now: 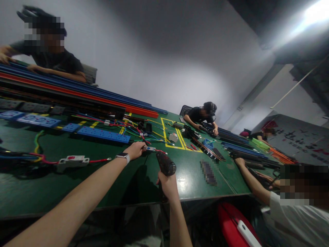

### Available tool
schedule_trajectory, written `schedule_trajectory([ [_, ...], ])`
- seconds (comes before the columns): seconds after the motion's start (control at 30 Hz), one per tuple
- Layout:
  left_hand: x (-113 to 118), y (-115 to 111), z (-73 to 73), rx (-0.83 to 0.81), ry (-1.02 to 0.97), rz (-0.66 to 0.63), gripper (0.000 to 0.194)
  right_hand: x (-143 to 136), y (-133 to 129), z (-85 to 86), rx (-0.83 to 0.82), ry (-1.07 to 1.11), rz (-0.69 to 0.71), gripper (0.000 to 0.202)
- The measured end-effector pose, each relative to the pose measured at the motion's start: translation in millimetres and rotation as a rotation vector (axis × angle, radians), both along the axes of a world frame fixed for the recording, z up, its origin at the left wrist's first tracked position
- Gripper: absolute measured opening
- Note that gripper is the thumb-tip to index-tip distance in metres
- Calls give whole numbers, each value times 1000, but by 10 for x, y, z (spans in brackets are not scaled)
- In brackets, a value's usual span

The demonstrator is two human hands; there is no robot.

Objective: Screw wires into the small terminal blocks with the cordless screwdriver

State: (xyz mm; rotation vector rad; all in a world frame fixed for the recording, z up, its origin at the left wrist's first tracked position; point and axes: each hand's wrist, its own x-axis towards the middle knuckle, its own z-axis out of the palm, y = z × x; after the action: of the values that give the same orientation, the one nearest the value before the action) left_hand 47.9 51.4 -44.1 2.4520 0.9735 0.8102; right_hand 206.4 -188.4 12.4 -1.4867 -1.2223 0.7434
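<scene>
My right hand (pixel 168 187) is wrapped round the grip of a black cordless drill (pixel 166 164), which points away from me over the table. At the end of my outstretched left arm, my left hand (pixel 136 150) has its fingers closed on a small white circuit breaker (pixel 151 149). A red wire (pixel 161 151) runs out of the breaker's right side, just beyond the drill's front end. Whether the drill touches the breaker I cannot tell. Nearer on the left lies another white circuit breaker (pixel 73 162) with a red wire.
Blue socket strips (pixel 102 133) and tangled coloured wires lie left of my hands. Long blue and orange rails (pixel 128 109) stretch behind. Yellow tape (pixel 180 147) marks the green table (pixel 187 187). A blurred dark object (pixel 208 173) lies to the right. Several co-workers sit around.
</scene>
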Motion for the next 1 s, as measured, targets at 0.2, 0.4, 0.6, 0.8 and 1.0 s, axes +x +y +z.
schedule_trajectory([
  [0.2, 0, 9, -7, -4, 7, 8, 19, 9, -2, -9, 11, -17, 0, 9],
  [0.4, 4, 21, -24, 4, 3, 8, 19, 14, 1, -15, 6, -12, 3, 10],
  [0.6, 2, 7, -3, -11, 4, 8, 19, 8, 0, -24, 13, 9, 15, 11],
  [0.8, -8, -41, 49, -51, -8, 26, 18, 16, -3, -47, -8, -13, -7, 11],
  [1.0, -6, -26, 26, -11, -2, 21, 19, 8, 1, -12, 6, 4, 8, 12],
])
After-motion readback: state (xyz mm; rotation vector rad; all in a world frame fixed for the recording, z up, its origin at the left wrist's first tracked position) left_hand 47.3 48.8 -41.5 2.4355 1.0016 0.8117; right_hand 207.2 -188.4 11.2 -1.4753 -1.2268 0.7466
